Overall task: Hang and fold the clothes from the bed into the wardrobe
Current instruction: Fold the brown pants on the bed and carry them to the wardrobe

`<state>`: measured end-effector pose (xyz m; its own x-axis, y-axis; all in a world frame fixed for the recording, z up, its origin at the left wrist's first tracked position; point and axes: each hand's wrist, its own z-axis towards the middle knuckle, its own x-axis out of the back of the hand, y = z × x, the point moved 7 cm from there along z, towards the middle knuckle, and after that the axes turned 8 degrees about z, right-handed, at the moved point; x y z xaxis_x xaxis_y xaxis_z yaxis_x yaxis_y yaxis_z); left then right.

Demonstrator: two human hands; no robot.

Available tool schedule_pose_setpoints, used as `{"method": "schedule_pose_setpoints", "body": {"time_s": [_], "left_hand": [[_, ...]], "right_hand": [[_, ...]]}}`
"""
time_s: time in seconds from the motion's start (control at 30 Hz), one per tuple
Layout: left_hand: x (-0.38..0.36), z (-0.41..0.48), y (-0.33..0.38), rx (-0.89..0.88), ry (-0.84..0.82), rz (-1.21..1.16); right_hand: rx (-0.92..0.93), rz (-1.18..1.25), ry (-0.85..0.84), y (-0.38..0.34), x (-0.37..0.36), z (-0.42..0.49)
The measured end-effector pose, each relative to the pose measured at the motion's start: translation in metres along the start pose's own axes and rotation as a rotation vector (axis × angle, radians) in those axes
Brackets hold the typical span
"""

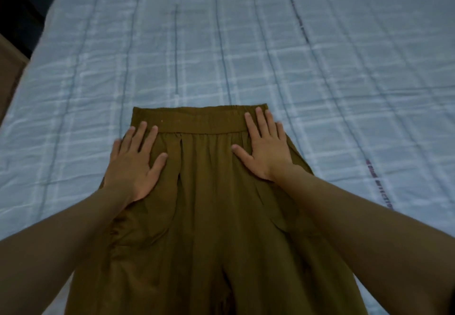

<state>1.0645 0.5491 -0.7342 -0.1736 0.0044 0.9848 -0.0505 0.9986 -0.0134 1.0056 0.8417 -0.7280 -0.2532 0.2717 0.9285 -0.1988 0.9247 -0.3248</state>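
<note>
Two bare forearms reach in from the near corners over olive-brown trousers (209, 216), which lie flat and front up on the bed, legs running toward the viewer and out of view at the bottom. Both hands lie on the upper part of the trousers, palms down, fingers straight and slightly spread, gripping nothing. They are well apart, one toward each side seam. The left hand (134, 164) rests at the trousers' left edge, fingertips just short of the waistband (197, 120). The right hand (264, 147) sits a little farther up, its fingertips on the gathered right end of the waistband.

On the cover (344, 81), right of the right forearm, runs a strip of dark reddish lettering (380, 186), too blurred to read. A second dark strip (299, 19) farther up is likewise unreadable. The cover is pale blue with a check of lighter lines and long darker stripes, and it fills most of the view beyond the waistband. Past the bed's left edge are a brown floor (9, 68) and, farther off, a dark corner (19, 7).
</note>
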Motion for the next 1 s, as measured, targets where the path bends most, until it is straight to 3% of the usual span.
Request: {"method": "schedule_pose_setpoints", "body": {"time_s": [0.1, 0.17, 0.33, 0.5, 0.67, 0.77, 0.87, 1.0], "left_hand": [[0.020, 0.003, 0.006, 0.054, -0.035, -0.015], [0.044, 0.006, 0.022, 0.072, 0.069, -0.012], [0.093, 0.028, 0.112, -0.167, 0.246, -0.064], [0.103, 0.066, 0.206, -0.453, 0.164, -0.150], [0.088, 0.100, 0.264, -0.689, -0.042, 0.244], [0.085, 0.107, 0.271, -0.704, -0.026, 0.284], [0.090, 0.100, 0.265, -0.719, 0.081, 0.134], [0.105, 0.087, 0.222, -0.402, 0.221, -0.415]], "right_hand": [[-0.026, 0.178, 0.053, 0.001, 0.024, -0.013], [-0.083, 0.250, 0.168, 0.011, 0.043, -0.026], [-0.266, 0.302, 0.191, 0.053, 0.060, -0.040], [-0.201, 0.315, 0.248, 0.069, 0.060, -0.033], [-0.184, 0.263, 0.237, 0.066, 0.056, -0.017], [-0.198, 0.219, 0.210, 0.065, 0.053, -0.014], [-0.220, 0.225, 0.169, 0.062, 0.054, -0.013], [-0.189, 0.442, 0.079, 0.045, 0.061, -0.018]]}}
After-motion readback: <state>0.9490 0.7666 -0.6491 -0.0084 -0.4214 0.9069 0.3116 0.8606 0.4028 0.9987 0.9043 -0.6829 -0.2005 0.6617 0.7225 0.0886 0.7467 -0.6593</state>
